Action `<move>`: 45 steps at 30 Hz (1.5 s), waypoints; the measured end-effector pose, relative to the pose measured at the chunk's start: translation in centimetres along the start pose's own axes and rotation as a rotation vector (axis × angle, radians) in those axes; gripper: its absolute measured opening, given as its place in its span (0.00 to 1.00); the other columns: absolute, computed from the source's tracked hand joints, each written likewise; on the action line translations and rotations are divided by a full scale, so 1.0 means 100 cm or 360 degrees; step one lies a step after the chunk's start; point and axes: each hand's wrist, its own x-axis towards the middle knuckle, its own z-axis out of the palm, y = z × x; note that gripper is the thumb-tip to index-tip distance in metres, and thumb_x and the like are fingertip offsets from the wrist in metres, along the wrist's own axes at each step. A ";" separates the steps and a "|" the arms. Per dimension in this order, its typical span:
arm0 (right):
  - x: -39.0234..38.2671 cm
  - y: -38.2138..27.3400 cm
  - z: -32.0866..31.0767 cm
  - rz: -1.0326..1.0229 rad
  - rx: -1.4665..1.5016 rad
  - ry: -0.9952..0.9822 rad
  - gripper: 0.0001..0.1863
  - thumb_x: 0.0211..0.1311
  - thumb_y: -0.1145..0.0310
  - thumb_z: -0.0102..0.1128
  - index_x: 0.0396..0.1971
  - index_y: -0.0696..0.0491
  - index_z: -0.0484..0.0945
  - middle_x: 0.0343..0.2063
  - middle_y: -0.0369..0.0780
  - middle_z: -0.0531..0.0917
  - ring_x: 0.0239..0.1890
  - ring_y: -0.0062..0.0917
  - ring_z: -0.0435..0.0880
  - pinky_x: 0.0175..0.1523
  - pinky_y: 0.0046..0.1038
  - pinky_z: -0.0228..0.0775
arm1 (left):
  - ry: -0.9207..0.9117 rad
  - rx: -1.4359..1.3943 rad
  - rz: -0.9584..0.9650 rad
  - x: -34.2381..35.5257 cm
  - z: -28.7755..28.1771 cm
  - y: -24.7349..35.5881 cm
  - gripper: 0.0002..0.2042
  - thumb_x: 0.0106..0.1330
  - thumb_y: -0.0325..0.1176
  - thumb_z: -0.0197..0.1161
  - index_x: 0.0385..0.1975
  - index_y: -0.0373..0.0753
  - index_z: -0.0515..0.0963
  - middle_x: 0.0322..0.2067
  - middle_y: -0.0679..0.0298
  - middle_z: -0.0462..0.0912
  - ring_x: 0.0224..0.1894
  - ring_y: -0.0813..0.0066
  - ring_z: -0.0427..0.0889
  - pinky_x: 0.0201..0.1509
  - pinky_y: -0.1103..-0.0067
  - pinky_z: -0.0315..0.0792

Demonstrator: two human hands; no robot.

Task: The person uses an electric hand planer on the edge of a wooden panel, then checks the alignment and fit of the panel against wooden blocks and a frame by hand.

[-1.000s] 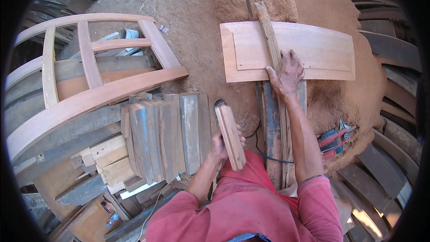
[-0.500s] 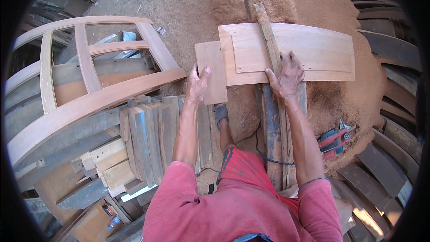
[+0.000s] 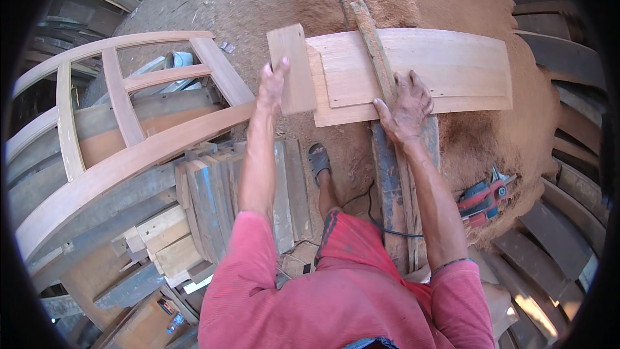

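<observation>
A small rectangular wooden board (image 3: 292,68) is gripped along its left edge by my left hand (image 3: 271,87), thumb on its upper face. It stands slightly tilted beside the left end of a long raised wooden panel (image 3: 452,68) with a curved far edge. Across that panel runs a narrow wooden strip (image 3: 373,42). My right hand (image 3: 408,108) rests over the strip and the panel's near part, thumb to the left of the strip and fingers spread to its right. Beneath the panel is a dark worn beam (image 3: 389,181).
At the left a wooden frame with crossbars (image 3: 123,90) lies over stacked planks (image 3: 213,187). A red power tool (image 3: 481,201) sits on sawdust (image 3: 526,142) at the right, with a black cable (image 3: 394,234) near my leg. More dark boards (image 3: 562,226) line the right side.
My left hand has lifted the small board away and to the left, tilting it so its edge shows. The right hand stays on the panel and strip.
</observation>
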 end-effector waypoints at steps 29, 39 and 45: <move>-0.001 0.000 0.004 0.0026 -0.0095 0.0008 0.42 0.53 0.48 0.73 0.68 0.47 0.70 0.70 0.49 0.62 0.72 0.47 0.54 0.75 0.52 0.41 | -0.0311 -0.1789 0.0022 -0.248 0.015 -0.027 0.47 0.62 0.70 0.56 0.72 0.39 0.60 0.57 0.46 0.75 0.55 0.39 0.78 0.59 0.46 0.74; -0.001 0.001 0.004 0.0019 -0.0058 0.0006 0.43 0.51 0.49 0.74 0.68 0.44 0.69 0.71 0.47 0.60 0.71 0.47 0.53 0.74 0.54 0.40 | 0.0109 -0.1318 -0.0077 -0.180 0.010 -0.012 0.41 0.70 0.69 0.44 0.66 0.35 0.68 0.47 0.44 0.82 0.47 0.45 0.84 0.54 0.51 0.80; 0.000 0.002 0.005 0.0019 -0.0036 0.0023 0.43 0.51 0.50 0.74 0.67 0.45 0.69 0.71 0.47 0.59 0.72 0.47 0.53 0.74 0.54 0.39 | 0.0154 -0.0638 -0.0092 -0.148 -0.010 -0.038 0.27 0.65 0.46 0.68 0.56 0.32 0.74 0.45 0.53 0.84 0.41 0.66 0.85 0.46 0.71 0.82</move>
